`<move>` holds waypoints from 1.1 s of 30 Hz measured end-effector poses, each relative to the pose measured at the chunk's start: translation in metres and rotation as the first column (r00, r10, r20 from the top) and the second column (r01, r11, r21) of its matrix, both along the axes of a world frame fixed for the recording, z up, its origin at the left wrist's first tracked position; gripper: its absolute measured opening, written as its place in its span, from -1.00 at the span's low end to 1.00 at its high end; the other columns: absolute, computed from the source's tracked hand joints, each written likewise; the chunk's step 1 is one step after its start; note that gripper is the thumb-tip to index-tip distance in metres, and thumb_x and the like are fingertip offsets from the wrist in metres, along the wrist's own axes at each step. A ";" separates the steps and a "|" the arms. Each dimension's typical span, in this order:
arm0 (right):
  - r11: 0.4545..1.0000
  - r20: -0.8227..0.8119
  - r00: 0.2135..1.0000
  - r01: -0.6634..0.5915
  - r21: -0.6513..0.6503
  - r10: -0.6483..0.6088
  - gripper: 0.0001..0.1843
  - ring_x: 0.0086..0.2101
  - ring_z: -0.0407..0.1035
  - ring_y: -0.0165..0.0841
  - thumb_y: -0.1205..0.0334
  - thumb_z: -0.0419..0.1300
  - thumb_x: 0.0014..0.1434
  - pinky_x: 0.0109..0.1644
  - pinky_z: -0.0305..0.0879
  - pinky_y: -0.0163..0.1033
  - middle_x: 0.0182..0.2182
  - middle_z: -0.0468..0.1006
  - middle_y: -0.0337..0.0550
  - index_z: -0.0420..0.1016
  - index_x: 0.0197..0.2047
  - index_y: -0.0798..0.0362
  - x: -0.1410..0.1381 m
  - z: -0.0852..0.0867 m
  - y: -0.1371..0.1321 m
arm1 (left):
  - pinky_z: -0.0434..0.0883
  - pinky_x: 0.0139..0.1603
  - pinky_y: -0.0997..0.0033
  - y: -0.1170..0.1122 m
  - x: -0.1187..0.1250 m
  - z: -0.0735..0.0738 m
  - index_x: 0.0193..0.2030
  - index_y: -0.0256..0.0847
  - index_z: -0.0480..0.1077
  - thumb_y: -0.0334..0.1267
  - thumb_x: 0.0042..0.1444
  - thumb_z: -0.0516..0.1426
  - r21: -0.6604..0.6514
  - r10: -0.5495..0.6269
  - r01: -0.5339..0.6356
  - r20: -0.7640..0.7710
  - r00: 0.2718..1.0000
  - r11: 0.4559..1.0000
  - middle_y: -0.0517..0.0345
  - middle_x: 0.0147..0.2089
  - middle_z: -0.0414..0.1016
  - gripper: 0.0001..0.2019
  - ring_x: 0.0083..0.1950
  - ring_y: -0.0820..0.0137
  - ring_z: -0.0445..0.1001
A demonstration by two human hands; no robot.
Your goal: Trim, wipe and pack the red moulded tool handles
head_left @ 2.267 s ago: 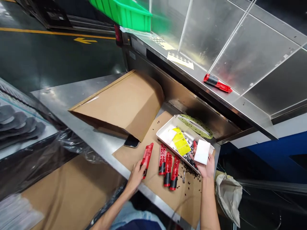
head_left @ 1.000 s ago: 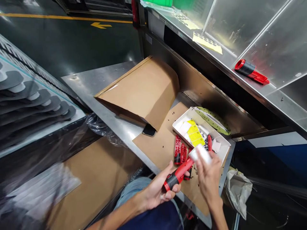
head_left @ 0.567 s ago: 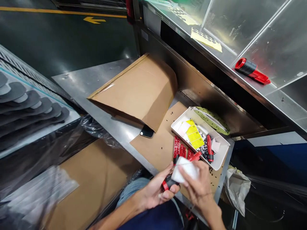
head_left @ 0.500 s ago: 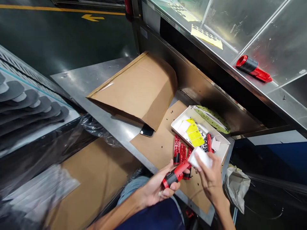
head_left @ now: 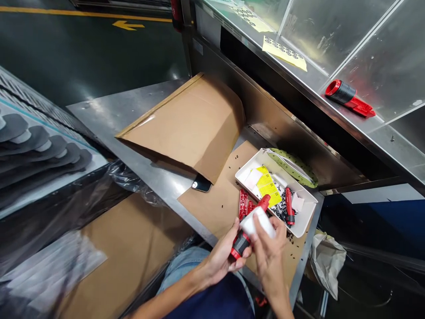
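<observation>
My left hand [head_left: 217, 259] is closed around the lower end of a red-and-black plastic housing [head_left: 241, 244], whose red narrow end points up and away. In the fingers of my right hand [head_left: 271, 250] is a white, sponge-like block [head_left: 257, 222], laid against the middle of the housing and hiding part of it. Beyond my hands, red housing pieces [head_left: 243, 203] lie on a brown cardboard sheet [head_left: 212, 208]. A white tray [head_left: 300, 227] stands close by, holding a yellow label sheet [head_left: 269, 188], small black parts and another red-and-black piece [head_left: 289, 206].
A large cardboard box [head_left: 189, 128] lies on the metal bench at the left, with a phone [head_left: 201, 184] partly under its edge. A green patterned pouch [head_left: 294, 167] leans behind the tray. On the upper shelf rest another red-and-black housing [head_left: 350, 98] and yellow sticker sheets [head_left: 285, 54].
My right hand has moved left and down, bringing the white block from the housing's tip onto its middle. More of the tray and its red-and-black piece now shows.
</observation>
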State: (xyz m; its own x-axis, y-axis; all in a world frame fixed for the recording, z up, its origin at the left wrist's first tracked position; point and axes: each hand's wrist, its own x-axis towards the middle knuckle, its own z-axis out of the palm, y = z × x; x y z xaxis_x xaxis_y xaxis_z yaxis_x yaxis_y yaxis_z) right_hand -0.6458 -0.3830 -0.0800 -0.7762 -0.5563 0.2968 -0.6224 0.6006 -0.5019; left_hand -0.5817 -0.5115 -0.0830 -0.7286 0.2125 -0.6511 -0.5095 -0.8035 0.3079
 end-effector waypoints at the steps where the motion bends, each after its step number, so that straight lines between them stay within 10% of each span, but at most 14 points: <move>1: 0.999 0.019 0.999 0.033 -0.014 -0.033 -0.57 0.02 0.27 -0.17 0.13 0.01 0.41 0.05 0.33 -0.01 -0.01 0.31 -0.01 0.39 0.29 -0.16 -0.001 0.001 0.000 | -0.15 -0.72 0.62 0.000 0.000 -0.001 -0.29 -0.19 0.27 0.47 0.06 0.04 -0.010 0.009 -0.009 -0.026 1.000 1.000 0.34 -0.64 0.32 -0.35 -0.76 0.64 0.08; 17: 0.997 0.063 0.996 -0.059 -0.049 0.062 -0.55 0.09 0.23 -0.19 0.17 0.05 0.40 0.11 0.34 0.00 0.07 0.29 -0.02 0.34 0.31 -0.30 -0.001 0.001 -0.001 | -0.15 -0.71 0.64 -0.003 0.002 -0.010 -0.41 -0.21 0.23 0.39 0.11 0.06 -0.075 -0.047 0.044 -0.036 0.998 0.996 0.32 -0.65 0.27 -0.40 -0.75 0.68 0.07; 23: 0.987 -0.040 0.992 0.118 -0.107 -0.123 -0.55 0.10 0.20 -0.12 0.06 0.03 0.40 0.14 0.28 0.12 0.04 0.27 0.04 0.39 0.29 -0.13 -0.032 0.001 -0.002 | -0.08 -0.76 0.61 0.001 0.006 -0.010 0.27 -0.17 0.09 0.55 0.00 -0.02 -0.283 -0.136 0.095 -0.129 0.982 0.954 0.39 -0.62 0.36 -0.07 -0.77 0.57 0.11; 33: 0.984 -0.041 0.990 0.127 -0.122 -0.133 -0.52 0.13 0.20 -0.13 0.05 -0.03 0.42 0.17 0.27 0.13 0.08 0.27 0.07 0.34 0.33 -0.12 -0.045 0.005 0.008 | 0.11 -0.70 0.56 -0.001 0.009 -0.010 0.38 -0.27 0.07 0.45 0.04 0.08 -0.599 -0.242 0.080 -0.194 0.951 0.796 0.40 -0.58 0.29 -0.03 -0.69 0.52 0.21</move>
